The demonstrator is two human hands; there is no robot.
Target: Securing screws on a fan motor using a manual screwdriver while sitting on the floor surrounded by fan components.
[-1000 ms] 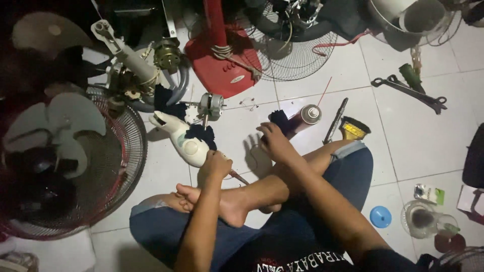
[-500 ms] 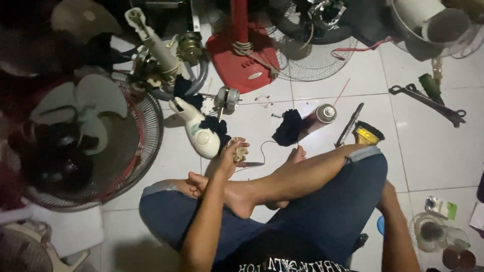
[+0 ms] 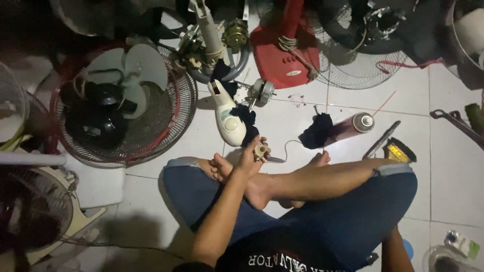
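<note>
Withdrawn since a second ago from the black cloth [image 3: 316,132] to behind the knee, right hand unseen, grip undeterminable; fan head [image 3: 123,103] far left, then left hand [image 3: 250,155] gripping small beige part [image 3: 260,150], spray can [image 3: 353,126] right.

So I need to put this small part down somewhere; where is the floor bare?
Bare tile lies between the spray can and red fan base, and right of the knee below the pliers. Around the left hand, white housing and fan grille it is crowded.
</note>
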